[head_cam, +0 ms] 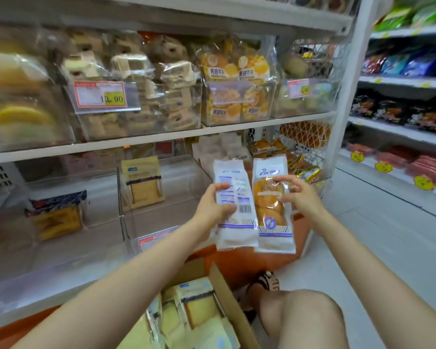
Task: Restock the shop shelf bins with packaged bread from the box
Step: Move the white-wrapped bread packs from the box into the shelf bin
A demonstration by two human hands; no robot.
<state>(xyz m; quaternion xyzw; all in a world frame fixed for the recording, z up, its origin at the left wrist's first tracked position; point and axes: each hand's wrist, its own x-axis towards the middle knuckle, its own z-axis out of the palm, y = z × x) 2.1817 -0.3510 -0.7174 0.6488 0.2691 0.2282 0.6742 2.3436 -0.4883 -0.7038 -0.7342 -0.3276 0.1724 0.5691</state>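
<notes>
Mid-restock: my left hand (213, 210) grips one bread packet (237, 235) and my right hand (297, 197) pinches a second packet (269, 217), both raised above the box (227, 293); next, probably, seat them upright in a lower bin (181, 177).

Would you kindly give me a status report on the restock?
Left hand grips white barcode-side bread packet. Right hand pinches clear-fronted bun packet. Clear plastic bin ahead, unobstructed.
</notes>
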